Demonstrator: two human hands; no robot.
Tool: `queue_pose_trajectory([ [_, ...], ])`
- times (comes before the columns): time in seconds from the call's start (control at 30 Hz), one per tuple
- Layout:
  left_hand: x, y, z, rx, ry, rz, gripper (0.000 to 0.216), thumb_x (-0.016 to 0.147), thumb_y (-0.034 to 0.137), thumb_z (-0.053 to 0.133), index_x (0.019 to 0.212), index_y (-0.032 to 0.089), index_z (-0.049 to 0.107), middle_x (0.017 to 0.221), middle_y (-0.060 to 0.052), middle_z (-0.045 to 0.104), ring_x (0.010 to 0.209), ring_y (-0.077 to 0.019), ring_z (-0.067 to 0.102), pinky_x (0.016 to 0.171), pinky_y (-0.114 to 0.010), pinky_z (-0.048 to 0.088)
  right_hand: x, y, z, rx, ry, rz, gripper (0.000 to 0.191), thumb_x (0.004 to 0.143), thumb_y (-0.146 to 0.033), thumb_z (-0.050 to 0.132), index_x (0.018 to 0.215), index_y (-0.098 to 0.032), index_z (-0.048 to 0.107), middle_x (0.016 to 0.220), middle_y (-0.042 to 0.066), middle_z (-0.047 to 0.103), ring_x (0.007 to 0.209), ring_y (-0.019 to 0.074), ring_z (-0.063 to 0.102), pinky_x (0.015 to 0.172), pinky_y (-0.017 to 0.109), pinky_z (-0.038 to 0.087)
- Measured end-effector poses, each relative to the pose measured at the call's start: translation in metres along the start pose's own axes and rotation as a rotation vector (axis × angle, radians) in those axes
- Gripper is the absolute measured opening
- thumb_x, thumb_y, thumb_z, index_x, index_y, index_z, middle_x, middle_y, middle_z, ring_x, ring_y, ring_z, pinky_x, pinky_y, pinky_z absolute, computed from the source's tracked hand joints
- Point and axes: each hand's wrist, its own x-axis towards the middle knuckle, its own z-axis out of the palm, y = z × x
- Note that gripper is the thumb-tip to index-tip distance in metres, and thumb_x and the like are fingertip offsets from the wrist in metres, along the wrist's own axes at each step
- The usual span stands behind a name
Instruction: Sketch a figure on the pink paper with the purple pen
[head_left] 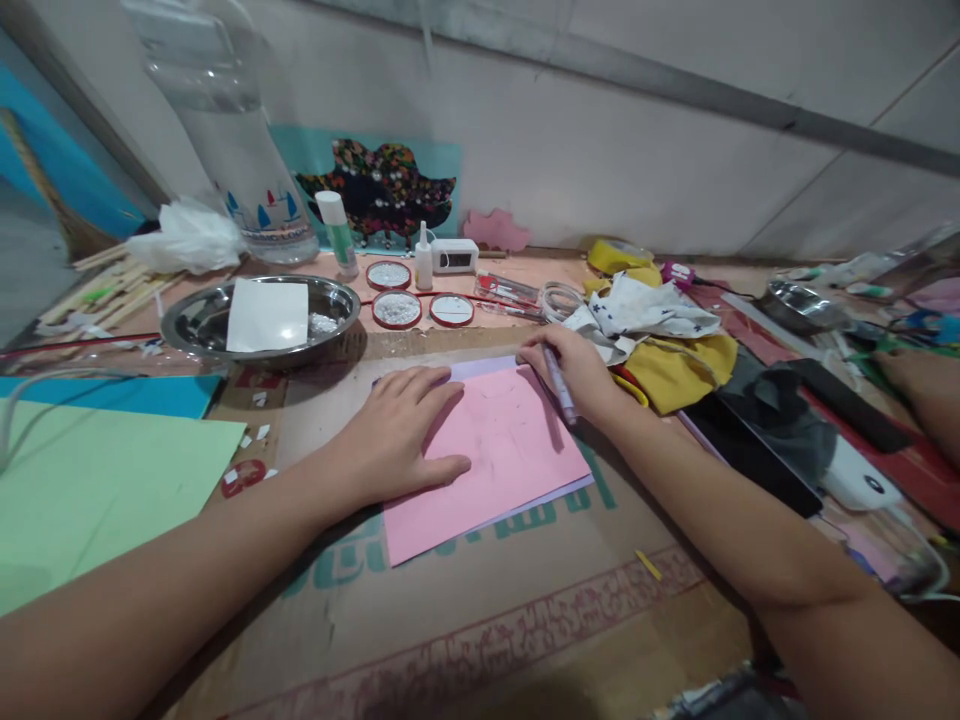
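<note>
A pink sheet of paper point(502, 480) with faint marks on it lies over a purple sheet point(540, 493) on flat cardboard. My left hand point(401, 430) rests flat on the pink sheet's left side, fingers spread. At the sheet's upper right, my right hand point(574, 370) is closed around a purple pen point(559, 385). The pen's lower end points toward me; its other end is hidden by the fingers, so I cannot tell whether it touches the paper.
Behind the paper stand a steel bowl point(180, 325), a glue stick point(336, 232), small red-rimmed dishes point(396, 309) and a large water bottle point(247, 150). Green paper point(97, 490) lies left. Crumpled cloths point(675, 365) and a phone point(750, 455) sit right. Another person's hand point(911, 375) shows far right.
</note>
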Motion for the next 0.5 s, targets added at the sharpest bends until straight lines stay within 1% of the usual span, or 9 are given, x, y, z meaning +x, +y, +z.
queue_pose_trajectory([
  [0.07, -0.001, 0.000, 0.000, 0.015, 0.006, -0.005, 0.079, 0.085, 0.062, 0.069, 0.147, 0.015, 0.056, 0.159, -0.022, 0.050, 0.144, -0.0432, 0.047, 0.119, -0.064, 0.037, -0.006, -0.016, 0.000, 0.216, 0.033, 0.065, 0.029, 0.096, -0.049, 0.061, 0.091, -0.021, 0.069, 0.088, 0.006, 0.070, 0.084, 0.0219, 0.065, 0.083, 0.038, 0.054],
  [0.1, -0.001, -0.001, 0.000, 0.019, 0.007, -0.007, 0.079, 0.085, 0.063, 0.069, 0.147, 0.015, 0.056, 0.158, -0.022, 0.051, 0.144, -0.0427, 0.048, 0.119, -0.063, 0.037, -0.010, -0.026, 0.001, 0.401, -0.001, 0.100, 0.039, 0.099, -0.058, 0.053, 0.095, -0.022, 0.067, 0.089, 0.006, 0.071, 0.083, 0.0214, 0.066, 0.080, 0.038, 0.056],
  [0.17, -0.001, -0.001, 0.000, 0.021, 0.007, -0.004, 0.079, 0.084, 0.063, 0.070, 0.146, 0.016, 0.056, 0.157, -0.021, 0.052, 0.143, -0.0415, 0.048, 0.119, -0.060, 0.038, -0.021, -0.045, 0.008, 0.810, -0.277, 0.206, 0.052, 0.099, -0.070, 0.043, 0.106, -0.023, 0.064, 0.097, 0.009, 0.074, 0.086, 0.0234, 0.071, 0.076, 0.041, 0.060],
  [0.23, 0.000, -0.002, 0.001, 0.016, 0.008, 0.000, 0.081, 0.082, 0.062, 0.072, 0.147, 0.017, 0.055, 0.157, -0.020, 0.052, 0.143, -0.0409, 0.049, 0.118, -0.059, 0.039, -0.031, -0.057, 0.020, 1.032, -0.543, 0.349, 0.054, 0.098, -0.072, 0.042, 0.116, -0.023, 0.060, 0.101, 0.011, 0.075, 0.088, 0.0259, 0.074, 0.076, 0.046, 0.062],
  [0.27, 0.001, -0.002, 0.001, 0.016, 0.005, -0.001, 0.083, 0.082, 0.062, 0.072, 0.148, 0.016, 0.053, 0.157, -0.021, 0.052, 0.143, -0.0412, 0.049, 0.118, -0.059, 0.040, -0.035, -0.059, 0.026, 1.070, -0.558, 0.394, 0.053, 0.099, -0.070, 0.042, 0.117, -0.024, 0.059, 0.103, 0.012, 0.075, 0.090, 0.0252, 0.074, 0.080, 0.046, 0.062],
  [0.33, 0.002, -0.002, 0.002, 0.022, -0.005, -0.016, 0.090, 0.081, 0.063, 0.073, 0.151, 0.012, 0.050, 0.157, -0.023, 0.052, 0.143, -0.0428, 0.049, 0.118, -0.060, 0.039, -0.039, -0.058, 0.035, 1.040, -0.394, 0.370, 0.041, 0.098, -0.061, 0.053, 0.121, -0.027, 0.056, 0.120, 0.011, 0.071, 0.103, 0.0224, 0.071, 0.088, 0.042, 0.061],
  [0.37, 0.002, -0.002, 0.003, 0.026, -0.012, -0.028, 0.093, 0.080, 0.063, 0.073, 0.152, 0.010, 0.048, 0.156, -0.024, 0.052, 0.143, -0.0437, 0.048, 0.118, -0.061, 0.039, -0.039, -0.055, 0.038, 1.013, -0.293, 0.340, 0.038, 0.097, -0.060, 0.056, 0.119, -0.028, 0.055, 0.122, 0.009, 0.070, 0.105, 0.0213, 0.069, 0.088, 0.040, 0.060],
  [0.43, 0.003, -0.001, 0.003, 0.028, -0.019, -0.044, 0.098, 0.080, 0.065, 0.073, 0.154, 0.008, 0.045, 0.157, -0.026, 0.051, 0.143, -0.0449, 0.048, 0.118, -0.061, 0.039, -0.039, -0.050, 0.037, 0.956, -0.211, 0.285, 0.035, 0.097, -0.061, 0.055, 0.107, -0.027, 0.054, 0.107, 0.006, 0.069, 0.090, 0.0193, 0.067, 0.078, 0.035, 0.059],
  [0.5, 0.003, -0.001, 0.002, 0.021, -0.017, -0.048, 0.099, 0.079, 0.065, 0.074, 0.155, 0.008, 0.044, 0.157, -0.026, 0.051, 0.143, -0.0452, 0.048, 0.118, -0.061, 0.039, -0.039, -0.048, 0.032, 0.869, -0.279, 0.239, 0.039, 0.100, -0.062, 0.050, 0.091, -0.025, 0.053, 0.079, 0.000, 0.061, 0.066, 0.0156, 0.057, 0.060, 0.029, 0.051],
])
